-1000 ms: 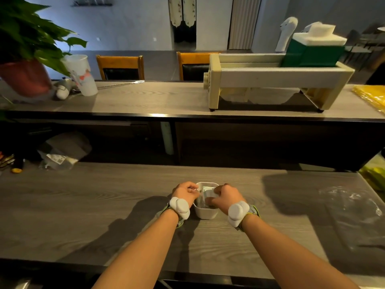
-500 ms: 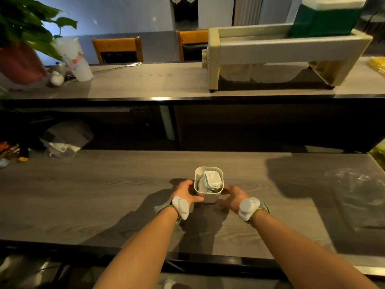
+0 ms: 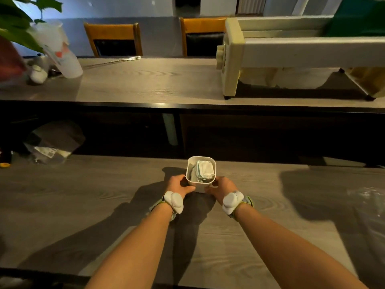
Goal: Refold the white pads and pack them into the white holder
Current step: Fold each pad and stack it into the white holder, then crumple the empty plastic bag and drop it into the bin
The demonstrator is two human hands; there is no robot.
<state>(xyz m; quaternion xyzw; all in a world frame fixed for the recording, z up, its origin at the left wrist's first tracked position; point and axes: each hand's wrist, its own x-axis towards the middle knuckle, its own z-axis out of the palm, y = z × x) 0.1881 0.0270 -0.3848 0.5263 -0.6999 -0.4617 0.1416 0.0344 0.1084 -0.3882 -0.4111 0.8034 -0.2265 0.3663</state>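
Holder: my white holder (image 3: 200, 185) stands upright on the near grey table (image 3: 83, 197), its open mouth up, close to the table's far edge.
Pads: the white pads (image 3: 205, 168) stand on end inside it, long side up and down, crowded to the right wall; I cannot count them.
Left hand: my left hand (image 3: 178, 184) is curled against the holder's left wall, thumb at the near corner, gripping it.
Right hand: my right hand (image 3: 221, 187) is curled against the right wall, fingers partly round the far side, gripping too.
Wrists: a white wrist device (image 3: 174, 201) sits on each.
Open room: bare tabletop lies wide to the left and toward me; behind the holder the table ends at a dark gap before the far counter (image 3: 145, 80).
Right side: a clear plastic sheet (image 3: 368, 203) lies well apart, hard to make out.
Hidden: the holder's base is behind my hands; the left inside is in shadow.
Cut off: the cream rack (image 3: 291, 53) on the counter runs out of view.
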